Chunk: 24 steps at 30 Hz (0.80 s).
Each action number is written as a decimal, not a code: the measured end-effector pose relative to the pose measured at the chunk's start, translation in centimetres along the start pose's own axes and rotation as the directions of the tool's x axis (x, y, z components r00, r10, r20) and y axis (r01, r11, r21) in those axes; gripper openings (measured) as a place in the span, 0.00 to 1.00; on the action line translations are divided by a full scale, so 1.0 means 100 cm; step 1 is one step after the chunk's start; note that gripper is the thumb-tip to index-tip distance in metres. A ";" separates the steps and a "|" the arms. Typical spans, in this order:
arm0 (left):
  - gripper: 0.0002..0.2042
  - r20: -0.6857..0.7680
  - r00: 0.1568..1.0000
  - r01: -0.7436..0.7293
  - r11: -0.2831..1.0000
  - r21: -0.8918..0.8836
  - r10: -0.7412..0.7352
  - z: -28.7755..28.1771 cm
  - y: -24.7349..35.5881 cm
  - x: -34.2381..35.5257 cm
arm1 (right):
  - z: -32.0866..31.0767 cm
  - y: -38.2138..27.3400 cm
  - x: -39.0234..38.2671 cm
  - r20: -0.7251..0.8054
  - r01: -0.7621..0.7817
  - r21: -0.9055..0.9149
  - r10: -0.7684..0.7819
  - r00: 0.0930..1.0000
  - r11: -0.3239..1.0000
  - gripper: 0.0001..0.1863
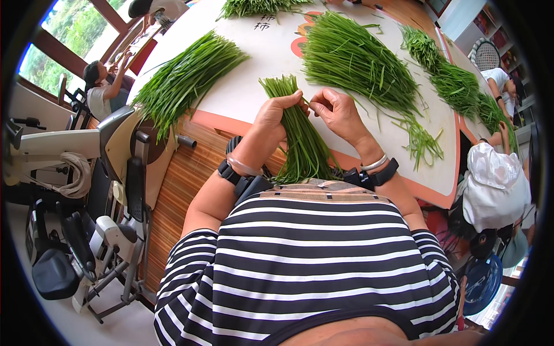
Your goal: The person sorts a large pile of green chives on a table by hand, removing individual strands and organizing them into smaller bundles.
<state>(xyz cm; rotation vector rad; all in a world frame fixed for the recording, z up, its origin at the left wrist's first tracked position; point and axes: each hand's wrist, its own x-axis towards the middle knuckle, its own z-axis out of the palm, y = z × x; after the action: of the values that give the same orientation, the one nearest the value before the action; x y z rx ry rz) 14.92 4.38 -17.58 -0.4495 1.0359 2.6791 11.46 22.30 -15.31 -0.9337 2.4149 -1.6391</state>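
Close to my body, my left hand (269, 119) is wrapped round a bunch of long green garlic chives (304, 144). Their cut ends stick up above the thumb, and the leaves hang toward my lap. Just right of the bunch, my right hand (339, 114) is closed in a pinch, thumb against forefinger. What sits in that pinch, if anything, is too small to make out. A large heap of chives (355, 60) lies beyond my right hand on the white table (262, 60). Another heap (193, 78) rests at the table's left edge.
Loose leaf scraps (424, 143) lie on the table at right. More chives (453, 83) line the far right, where a person in white (496, 179) reaches in. Another person (109, 86) sits at far left. Exercise equipment (124, 138) stands to my left.
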 end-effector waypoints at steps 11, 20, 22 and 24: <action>0.05 0.184 0.980 -0.051 0.988 -0.143 0.077 -0.012 0.011 -0.005 | -0.037 0.059 0.035 -0.185 0.062 -0.625 -0.224 0.957 0.779 0.05; 0.08 0.055 0.997 -0.047 0.996 -0.078 0.051 -0.008 0.004 0.003 | -0.030 0.051 0.044 -0.163 0.021 -0.718 -0.197 0.967 0.696 0.04; 0.10 0.064 0.997 -0.041 0.997 -0.069 0.045 -0.008 0.004 0.003 | -0.033 0.050 0.044 -0.177 0.051 -0.688 -0.235 0.956 0.724 0.04; 0.10 0.084 0.996 -0.033 0.998 -0.061 0.038 -0.008 0.004 0.004 | -0.034 0.049 0.044 -0.195 0.080 -0.657 -0.271 0.943 0.750 0.05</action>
<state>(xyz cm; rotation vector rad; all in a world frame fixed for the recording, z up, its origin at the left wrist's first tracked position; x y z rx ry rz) 14.55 3.60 -18.01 -0.3282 0.9509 2.7402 4.47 24.02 -16.90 -1.0898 3.2842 -1.0083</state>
